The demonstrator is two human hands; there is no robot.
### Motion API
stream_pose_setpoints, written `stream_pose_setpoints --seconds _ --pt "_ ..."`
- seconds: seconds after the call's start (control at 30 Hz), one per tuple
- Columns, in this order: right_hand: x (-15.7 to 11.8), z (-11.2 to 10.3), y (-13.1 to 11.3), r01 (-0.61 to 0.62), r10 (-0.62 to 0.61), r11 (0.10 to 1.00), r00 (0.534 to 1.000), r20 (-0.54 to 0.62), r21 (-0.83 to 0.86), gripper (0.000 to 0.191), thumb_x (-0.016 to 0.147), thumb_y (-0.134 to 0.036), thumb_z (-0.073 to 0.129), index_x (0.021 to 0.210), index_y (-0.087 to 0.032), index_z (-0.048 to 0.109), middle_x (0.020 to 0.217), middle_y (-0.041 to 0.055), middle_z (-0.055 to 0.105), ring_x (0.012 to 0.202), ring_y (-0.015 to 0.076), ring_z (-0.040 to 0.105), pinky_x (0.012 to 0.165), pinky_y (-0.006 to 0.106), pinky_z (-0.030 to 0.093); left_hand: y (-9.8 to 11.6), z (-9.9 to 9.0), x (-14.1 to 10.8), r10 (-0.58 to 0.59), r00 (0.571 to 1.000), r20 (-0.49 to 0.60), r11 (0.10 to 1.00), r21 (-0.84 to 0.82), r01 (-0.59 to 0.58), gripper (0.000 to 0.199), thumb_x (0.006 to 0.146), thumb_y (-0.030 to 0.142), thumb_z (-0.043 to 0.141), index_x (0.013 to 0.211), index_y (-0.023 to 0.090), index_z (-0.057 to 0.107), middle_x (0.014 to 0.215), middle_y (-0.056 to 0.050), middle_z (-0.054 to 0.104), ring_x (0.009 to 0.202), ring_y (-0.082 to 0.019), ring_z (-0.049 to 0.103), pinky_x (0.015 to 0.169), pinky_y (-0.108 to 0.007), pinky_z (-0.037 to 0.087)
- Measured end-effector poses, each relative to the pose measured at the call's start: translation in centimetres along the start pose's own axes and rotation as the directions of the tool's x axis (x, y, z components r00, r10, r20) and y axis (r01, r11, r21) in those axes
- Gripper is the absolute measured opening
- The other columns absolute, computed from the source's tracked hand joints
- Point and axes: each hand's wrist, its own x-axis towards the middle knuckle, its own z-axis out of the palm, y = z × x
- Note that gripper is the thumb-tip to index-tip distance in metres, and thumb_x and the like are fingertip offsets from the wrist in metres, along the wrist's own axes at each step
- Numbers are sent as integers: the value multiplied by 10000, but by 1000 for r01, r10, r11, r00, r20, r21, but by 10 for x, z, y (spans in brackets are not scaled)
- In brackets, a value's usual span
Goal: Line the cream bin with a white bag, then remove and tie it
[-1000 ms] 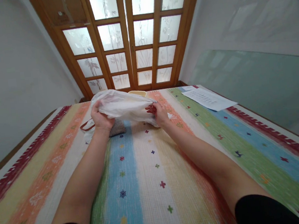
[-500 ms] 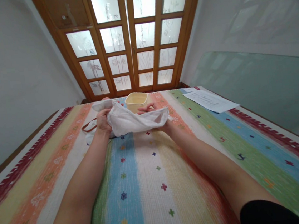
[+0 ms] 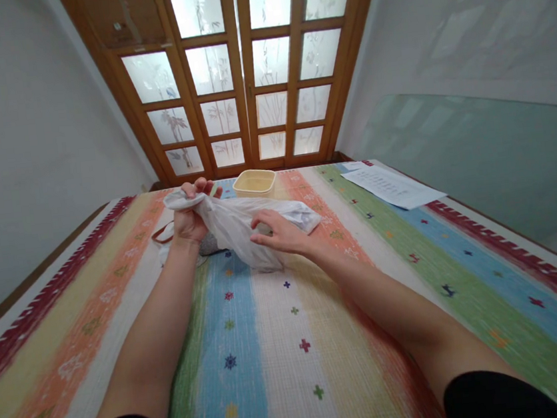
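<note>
Bag, white and crumpled, stretches across your hands above the striped cloth (image 3: 282,329), its body (image 3: 240,223) apparently thin plastic. Your left hand (image 3: 190,220) turns palm up with fingers loosely curled, the bag's narrow end lying across it; whether they pinch it, you cannot tell. Your right hand (image 3: 282,232) is open over the other side, thumb and fingers spread. A pale yellow container (image 3: 256,193) sits just beyond, a gray item (image 3: 209,245) shows beneath, and printed sheets (image 3: 391,186) lie to your right.
</note>
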Motion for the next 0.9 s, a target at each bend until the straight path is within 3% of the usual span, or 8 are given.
stream_pose_setpoints --seconds 0.1,0.17,0.3,0.4,0.57,0.63,0.77,0.9 --pt "-1 6 -9 8 -13 991 999 -36 -134 169 912 -371 717 984 -224 676 1157 97 653 1108 269 589 1012 423 448 -1 4 -2 -45 999 -23 999 -13 45 175 884 202 745 749 229 636 1048 -1 761 1179 -219 709 1072 -441 571" --pt "0 8 -13 -9 -6 992 994 -111 -127 35 923 -251 640 921 -223 661 1106 88 653 1065 254 593 974 399 451 -1 5 -3 -68 998 -17 998 -3 68 88 874 214 763 857 253 685 1064 -10 763 1199 -230 705 1093 -458 555" --pt "3 0 -20 -109 145 986 932 -333 123 80 949 -264 561 906 -225 615 910 31 643 877 210 593 832 349 448 -5 3 -3 -97 994 57 995 37 95 306 821 155 797 1084 281 704 1131 -43 765 1267 -236 679 1125 -456 529" --pt "7 -11 -28 -115 264 930 870 -415 349 141 973 -363 553 929 -233 588 842 1 612 787 183 559 749 321 437 -10 -2 -2 -139 986 88 989 63 133 502 734 44 810 1162 275 686 1198 -64 755 1302 -249 665 1139 -458 515" --pt "10 -28 -41 -8 276 838 870 -410 546 218 937 -450 639 927 -239 587 841 -3 599 776 163 561 729 299 459 -16 -19 5 -178 978 110 975 154 160 548 671 -16 808 1140 238 681 1171 -75 767 1149 -259 742 1025 -404 594" --pt "11 -34 -46 21 305 800 847 -436 600 245 934 -479 657 943 -248 578 833 -9 591 741 152 557 702 290 465 -17 -26 8 -198 974 109 968 177 177 533 680 -22 803 1137 224 681 1143 -78 776 1041 -238 773 937 -346 626" --pt "13 -47 -49 -13 397 747 810 -432 664 316 910 -545 688 957 -260 558 776 -24 585 637 133 524 600 263 441 -20 -32 11 -258 966 28 953 171 249 442 740 -1 788 1118 211 698 1043 -70 797 919 -211 794 879 -298 638" --pt "10 -58 -42 -158 390 688 904 -177 708 395 838 -583 765 942 -234 613 709 -27 597 560 121 496 507 242 383 -23 -29 16 -252 964 -86 956 134 262 147 846 141 758 986 182 742 869 -38 793 862 -204 795 900 -295 640"
